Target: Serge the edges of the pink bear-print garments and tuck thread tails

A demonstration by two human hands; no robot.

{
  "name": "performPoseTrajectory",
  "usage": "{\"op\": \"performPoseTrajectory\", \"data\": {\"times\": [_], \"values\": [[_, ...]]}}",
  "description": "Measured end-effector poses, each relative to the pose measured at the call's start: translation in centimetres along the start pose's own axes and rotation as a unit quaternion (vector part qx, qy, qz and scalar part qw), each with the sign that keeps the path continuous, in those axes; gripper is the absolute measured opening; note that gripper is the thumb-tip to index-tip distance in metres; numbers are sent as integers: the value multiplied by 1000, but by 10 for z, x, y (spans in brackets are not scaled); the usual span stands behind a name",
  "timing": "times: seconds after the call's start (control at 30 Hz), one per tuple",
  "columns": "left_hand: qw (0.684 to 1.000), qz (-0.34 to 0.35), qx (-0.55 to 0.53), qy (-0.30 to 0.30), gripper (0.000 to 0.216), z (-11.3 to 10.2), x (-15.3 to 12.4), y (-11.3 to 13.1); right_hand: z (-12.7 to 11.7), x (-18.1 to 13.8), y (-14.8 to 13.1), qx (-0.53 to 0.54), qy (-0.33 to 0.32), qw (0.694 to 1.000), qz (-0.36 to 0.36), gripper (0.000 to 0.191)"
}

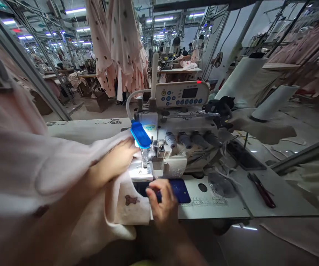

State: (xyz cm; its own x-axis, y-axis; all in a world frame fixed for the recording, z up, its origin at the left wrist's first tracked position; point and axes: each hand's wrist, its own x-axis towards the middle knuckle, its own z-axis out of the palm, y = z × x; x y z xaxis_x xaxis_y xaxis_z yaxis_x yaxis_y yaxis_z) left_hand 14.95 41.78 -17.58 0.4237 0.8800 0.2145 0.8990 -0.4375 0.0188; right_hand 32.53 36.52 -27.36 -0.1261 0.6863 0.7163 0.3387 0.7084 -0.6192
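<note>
Pale pink fabric (68, 157) printed with brown bear-like motifs spreads over the left side and hangs past the table's front edge. My left hand (120, 157) grips it just left of the needle area of a white overlock sewing machine (174, 168); its fingertips are partly hidden. A lower flap of the fabric (126, 208) curves toward the presser foot (145, 164). By that flap's right edge is my right hand (163, 201), thumb and forefinger pinched together. Whether cloth is between them cannot be made out. Behind it lies a dark blue flat plate (180, 190).
A blue lamp-like piece (140, 135) hangs above the needle. Dark red-handled snips (261, 190) lie on the table at right, near a clear round dish (222, 184). White thread cones (274, 101) stand behind. Pink garments (117, 44) hang overhead; a control panel (181, 94) tops the machine.
</note>
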Motion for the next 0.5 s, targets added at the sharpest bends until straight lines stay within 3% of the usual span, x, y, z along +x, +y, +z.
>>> {"op": "performPoseTrajectory", "data": {"times": [0.1,0.2,0.37,0.5], "values": [[1000,-22,11,-5,31,5,16,-12,4,-25,-6,31,-94,994,44,30],[999,-41,23,1,29,9,27,-21,6,-35,-4,52,-130,988,67,34],[998,-44,41,28,26,15,29,-23,5,-42,0,61,-100,990,82,28],[996,-54,49,53,27,16,26,-20,-11,-42,17,12,-54,998,37,23]]}}
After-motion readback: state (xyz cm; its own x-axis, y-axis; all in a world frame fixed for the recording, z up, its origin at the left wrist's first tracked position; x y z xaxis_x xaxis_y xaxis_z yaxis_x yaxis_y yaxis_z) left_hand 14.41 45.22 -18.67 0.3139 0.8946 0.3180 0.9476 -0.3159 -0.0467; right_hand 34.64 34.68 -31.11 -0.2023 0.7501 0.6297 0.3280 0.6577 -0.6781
